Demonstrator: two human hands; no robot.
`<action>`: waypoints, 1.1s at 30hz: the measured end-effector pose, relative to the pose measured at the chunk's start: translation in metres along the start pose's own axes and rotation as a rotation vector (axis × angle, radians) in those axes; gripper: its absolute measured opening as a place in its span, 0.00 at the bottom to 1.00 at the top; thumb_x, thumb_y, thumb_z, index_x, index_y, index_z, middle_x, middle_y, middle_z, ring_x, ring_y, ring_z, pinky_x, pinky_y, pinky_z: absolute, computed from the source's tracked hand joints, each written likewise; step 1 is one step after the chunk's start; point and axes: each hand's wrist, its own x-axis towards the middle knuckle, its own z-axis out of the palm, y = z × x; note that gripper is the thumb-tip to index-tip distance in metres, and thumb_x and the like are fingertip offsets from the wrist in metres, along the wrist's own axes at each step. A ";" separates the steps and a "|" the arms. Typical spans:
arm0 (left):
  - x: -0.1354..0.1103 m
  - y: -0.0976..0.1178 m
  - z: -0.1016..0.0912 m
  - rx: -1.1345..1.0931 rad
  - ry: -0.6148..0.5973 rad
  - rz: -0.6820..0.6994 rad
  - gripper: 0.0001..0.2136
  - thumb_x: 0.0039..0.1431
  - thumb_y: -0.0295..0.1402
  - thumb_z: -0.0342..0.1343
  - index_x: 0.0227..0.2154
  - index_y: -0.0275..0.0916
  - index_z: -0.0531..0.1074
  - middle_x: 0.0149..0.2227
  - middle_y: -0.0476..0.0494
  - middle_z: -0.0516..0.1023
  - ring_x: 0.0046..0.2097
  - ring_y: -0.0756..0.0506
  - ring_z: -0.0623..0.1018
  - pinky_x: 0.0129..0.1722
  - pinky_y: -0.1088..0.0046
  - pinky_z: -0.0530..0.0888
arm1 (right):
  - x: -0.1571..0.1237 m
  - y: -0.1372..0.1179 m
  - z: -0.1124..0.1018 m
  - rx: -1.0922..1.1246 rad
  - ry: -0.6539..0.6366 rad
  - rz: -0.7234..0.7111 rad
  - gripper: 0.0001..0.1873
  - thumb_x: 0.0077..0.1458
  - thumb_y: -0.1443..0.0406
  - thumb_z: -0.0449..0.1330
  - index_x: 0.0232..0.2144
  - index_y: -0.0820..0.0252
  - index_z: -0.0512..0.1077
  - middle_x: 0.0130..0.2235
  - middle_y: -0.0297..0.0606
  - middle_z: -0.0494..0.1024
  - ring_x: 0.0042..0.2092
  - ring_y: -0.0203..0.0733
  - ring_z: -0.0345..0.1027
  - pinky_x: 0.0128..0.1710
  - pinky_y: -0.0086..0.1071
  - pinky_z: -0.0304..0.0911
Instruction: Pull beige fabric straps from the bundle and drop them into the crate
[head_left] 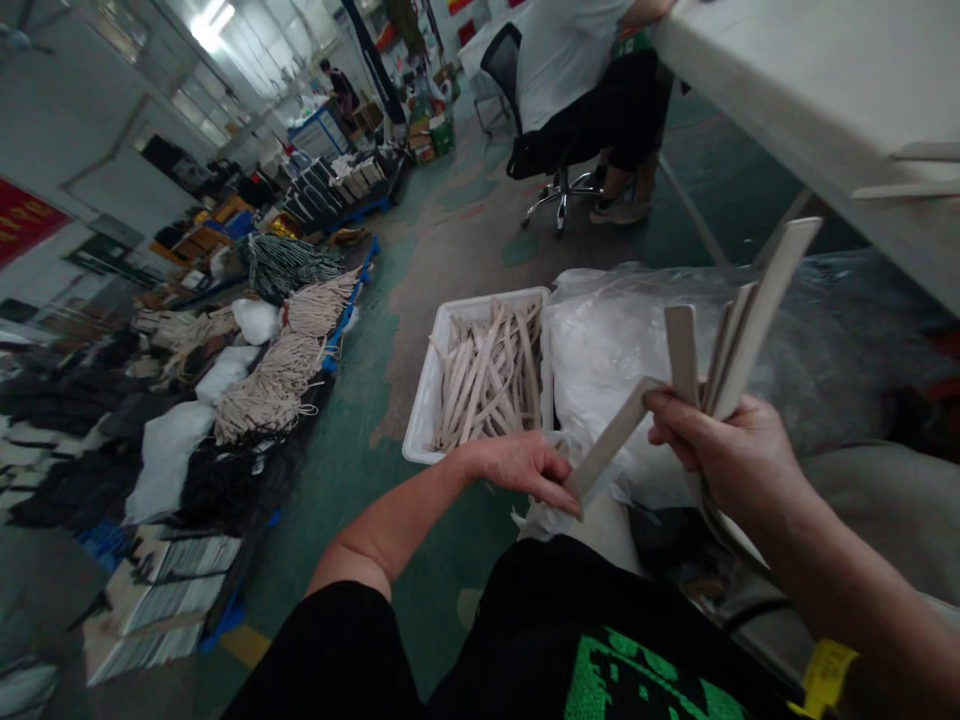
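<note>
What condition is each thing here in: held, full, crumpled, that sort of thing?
right hand: closed around a bundle of strips
bundle of strips: fanned out, pointing upward
left hand: fingers pinching the low end of a single strip
single strip: slanted, reaching between both hands
tray: on the floor, filled with loose strips
plastic bag: crumpled, beside the tray
office chair: occupied by a seated person

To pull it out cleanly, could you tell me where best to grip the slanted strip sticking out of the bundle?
Pinch its free lower end, flat faces between thumb and fingers, coming from the left: the slanted strip juts down-left from the bundle in the right hand, where the left hand meets it.
</note>
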 end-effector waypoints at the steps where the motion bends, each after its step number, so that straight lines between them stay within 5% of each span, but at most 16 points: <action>1: 0.000 -0.002 0.002 0.008 -0.001 -0.001 0.18 0.54 0.47 0.66 0.25 0.35 0.78 0.21 0.54 0.68 0.26 0.53 0.66 0.27 0.77 0.61 | 0.001 -0.002 -0.001 0.016 0.034 -0.010 0.17 0.37 0.56 0.74 0.19 0.59 0.72 0.14 0.30 0.69 0.15 0.29 0.52 0.12 0.24 0.46; 5: -0.007 -0.010 0.001 0.079 0.010 -0.037 0.18 0.54 0.47 0.65 0.23 0.36 0.77 0.20 0.54 0.66 0.26 0.53 0.65 0.27 0.76 0.60 | 0.008 -0.010 -0.007 0.087 0.136 -0.059 0.16 0.33 0.60 0.75 0.18 0.60 0.71 0.15 0.31 0.71 0.15 0.28 0.54 0.12 0.23 0.47; 8: -0.021 -0.010 -0.022 0.227 0.147 -0.051 0.14 0.58 0.43 0.62 0.25 0.37 0.78 0.21 0.54 0.67 0.26 0.52 0.66 0.29 0.75 0.60 | 0.011 -0.009 -0.016 0.111 0.098 -0.029 0.17 0.34 0.60 0.76 0.23 0.61 0.74 0.16 0.28 0.71 0.15 0.27 0.56 0.15 0.21 0.55; 10: -0.039 -0.006 -0.050 0.403 0.360 -0.083 0.12 0.59 0.40 0.61 0.24 0.39 0.78 0.20 0.54 0.67 0.26 0.52 0.67 0.29 0.75 0.60 | 0.009 -0.002 -0.023 0.143 0.059 0.032 0.21 0.35 0.57 0.77 0.31 0.61 0.78 0.18 0.25 0.72 0.15 0.25 0.54 0.20 0.21 0.64; 14: -0.091 0.014 -0.106 0.746 1.003 -0.102 0.12 0.57 0.37 0.63 0.20 0.40 0.76 0.22 0.51 0.71 0.28 0.49 0.70 0.32 0.73 0.64 | -0.001 0.016 -0.040 0.149 0.057 0.160 0.29 0.29 0.52 0.80 0.34 0.60 0.79 0.20 0.24 0.72 0.15 0.23 0.51 0.23 0.22 0.68; 17: -0.128 0.027 -0.126 0.840 1.386 0.023 0.09 0.60 0.38 0.62 0.27 0.41 0.79 0.28 0.48 0.77 0.34 0.47 0.75 0.38 0.71 0.70 | -0.004 0.025 -0.053 0.136 0.091 0.207 0.31 0.26 0.50 0.80 0.33 0.59 0.79 0.20 0.23 0.71 0.14 0.22 0.50 0.23 0.22 0.69; 19: -0.141 0.024 -0.128 0.853 1.506 0.104 0.08 0.62 0.38 0.60 0.33 0.42 0.81 0.33 0.47 0.80 0.38 0.46 0.78 0.43 0.69 0.72 | -0.004 0.029 -0.059 0.129 0.121 0.226 0.31 0.26 0.50 0.80 0.33 0.58 0.79 0.21 0.22 0.71 0.14 0.21 0.50 0.23 0.22 0.69; 23: -0.128 -0.020 -0.118 0.790 1.458 0.125 0.10 0.63 0.35 0.59 0.45 0.42 0.80 0.44 0.44 0.81 0.47 0.44 0.79 0.49 0.68 0.74 | 0.000 0.033 -0.062 0.116 0.109 0.257 0.30 0.27 0.52 0.79 0.33 0.59 0.78 0.22 0.23 0.72 0.14 0.21 0.50 0.23 0.23 0.70; 25: -0.106 -0.055 -0.108 0.679 1.362 -0.065 0.14 0.62 0.31 0.58 0.50 0.41 0.77 0.50 0.41 0.79 0.48 0.45 0.79 0.47 0.70 0.75 | 0.000 0.035 -0.059 0.110 0.100 0.272 0.31 0.26 0.51 0.80 0.33 0.60 0.78 0.22 0.24 0.73 0.14 0.21 0.50 0.22 0.22 0.69; 27: -0.080 -0.089 -0.092 0.553 1.194 -0.398 0.16 0.61 0.27 0.58 0.52 0.39 0.75 0.52 0.37 0.77 0.49 0.44 0.79 0.47 0.70 0.75 | 0.000 0.038 -0.056 0.103 0.104 0.279 0.32 0.24 0.51 0.80 0.32 0.61 0.78 0.22 0.25 0.73 0.15 0.21 0.51 0.21 0.22 0.68; 29: -0.053 -0.118 -0.070 0.456 0.965 -0.599 0.12 0.59 0.26 0.60 0.46 0.37 0.77 0.47 0.37 0.80 0.49 0.41 0.79 0.49 0.68 0.74 | 0.000 0.040 -0.055 0.090 0.100 0.278 0.33 0.23 0.50 0.80 0.32 0.61 0.78 0.21 0.26 0.74 0.15 0.22 0.51 0.21 0.22 0.68; 31: -0.028 -0.139 -0.041 0.386 0.814 -0.626 0.03 0.56 0.27 0.63 0.33 0.36 0.78 0.36 0.42 0.80 0.43 0.41 0.80 0.45 0.67 0.74 | 0.000 0.042 -0.055 0.078 0.089 0.274 0.33 0.22 0.49 0.80 0.31 0.61 0.79 0.21 0.27 0.74 0.15 0.23 0.52 0.20 0.23 0.68; 33: -0.003 -0.152 -0.010 0.317 0.721 -0.583 0.06 0.59 0.30 0.61 0.27 0.37 0.76 0.29 0.46 0.78 0.39 0.42 0.79 0.41 0.69 0.74 | 0.001 0.045 -0.054 0.064 0.085 0.275 0.33 0.22 0.48 0.80 0.30 0.61 0.79 0.20 0.28 0.74 0.15 0.24 0.52 0.20 0.24 0.67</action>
